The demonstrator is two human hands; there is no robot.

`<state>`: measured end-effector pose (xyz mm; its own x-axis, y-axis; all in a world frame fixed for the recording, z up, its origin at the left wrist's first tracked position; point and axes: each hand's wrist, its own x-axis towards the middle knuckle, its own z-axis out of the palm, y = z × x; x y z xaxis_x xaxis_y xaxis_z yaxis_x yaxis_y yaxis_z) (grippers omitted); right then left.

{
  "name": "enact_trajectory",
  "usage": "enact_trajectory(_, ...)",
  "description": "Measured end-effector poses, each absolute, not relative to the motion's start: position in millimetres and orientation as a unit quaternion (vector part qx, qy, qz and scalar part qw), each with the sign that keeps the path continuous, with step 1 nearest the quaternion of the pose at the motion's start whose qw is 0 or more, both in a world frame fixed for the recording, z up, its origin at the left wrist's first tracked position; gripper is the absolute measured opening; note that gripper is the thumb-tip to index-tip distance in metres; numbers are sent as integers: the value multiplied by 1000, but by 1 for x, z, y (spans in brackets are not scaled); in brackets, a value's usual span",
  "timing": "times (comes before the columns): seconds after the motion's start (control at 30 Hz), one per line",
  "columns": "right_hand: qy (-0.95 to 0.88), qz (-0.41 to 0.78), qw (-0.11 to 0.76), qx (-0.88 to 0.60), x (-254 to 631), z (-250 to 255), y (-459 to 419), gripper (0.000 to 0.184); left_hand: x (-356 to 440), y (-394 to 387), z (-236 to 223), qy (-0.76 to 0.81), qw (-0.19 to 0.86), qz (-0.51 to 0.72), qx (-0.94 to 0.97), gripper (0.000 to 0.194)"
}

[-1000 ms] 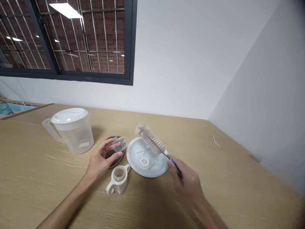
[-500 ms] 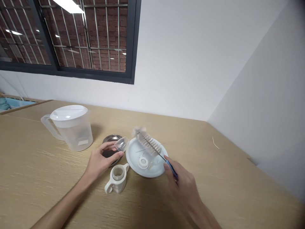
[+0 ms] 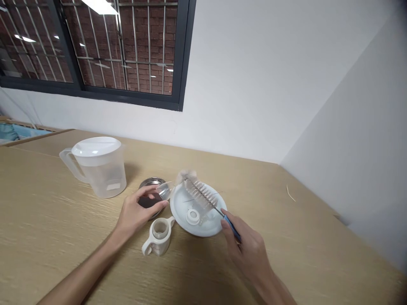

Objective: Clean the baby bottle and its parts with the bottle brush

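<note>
Short of the worktop's (image 3: 251, 186) far edge, my left hand (image 3: 132, 215) pinches a clear cup (image 3: 164, 192); pushed hard, the brush (image 3: 201, 194) clamped in my right hand (image 3: 249, 250) could dislodge it.

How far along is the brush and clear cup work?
Done, apparently: brush and clear cup are both off the table, parts laid out separately.
In hand: left hand holds the cup; right hand grips the brush, bristles over the plate.
Probably left: bristles are outside the cup; white ring and two-handled holder are in neither hand. Can't tell what's clean.
</note>
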<state>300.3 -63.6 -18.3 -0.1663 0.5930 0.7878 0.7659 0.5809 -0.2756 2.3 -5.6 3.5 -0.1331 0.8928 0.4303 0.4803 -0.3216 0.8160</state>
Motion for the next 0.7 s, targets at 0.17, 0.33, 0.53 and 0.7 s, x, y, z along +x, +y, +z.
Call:
enact_trajectory(0.17,-789,-89,455,-403,295,-14,-69,29,1,-4,-1,525,192,516,649,59)
enact_trajectory(0.33,-790,-97,438,-419,295,-20,-65,29,-2,-4,0,529,143,501,670,43)
enact_trajectory(0.53,-759,-104,461,-449,303,-19,-63,23,-4,-2,0,483,145,514,694,39)
enact_trajectory(0.7,-796,-87,442,-405,296,-20,-66,28,-3,-3,1,472,145,520,697,38)
